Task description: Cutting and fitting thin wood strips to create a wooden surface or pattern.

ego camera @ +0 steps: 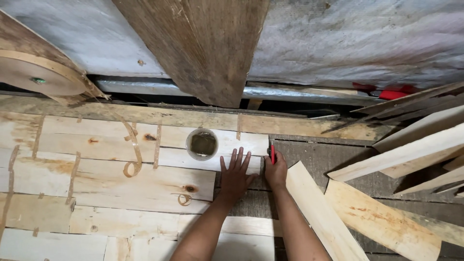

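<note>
Two hands: left hand [235, 175] flat, fingers spread on pale veneer sheet [145, 164]; right hand [275, 171] grasping red cutter [272, 153].

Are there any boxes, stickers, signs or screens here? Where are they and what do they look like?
No boxes, stickers, signs or screens show here.
Roll of brown tape: far left, round and flat, with a green hub.
Small round container: on the pale veneer sheets, greyish rim, dark greenish inside, no label seen.
Red tool: in the right hand, thin, beside the flat left hand.

Left hand [235, 175] flat on veneer sheet [145, 159]; right hand [275, 173] grips red knife [272, 152].
</note>
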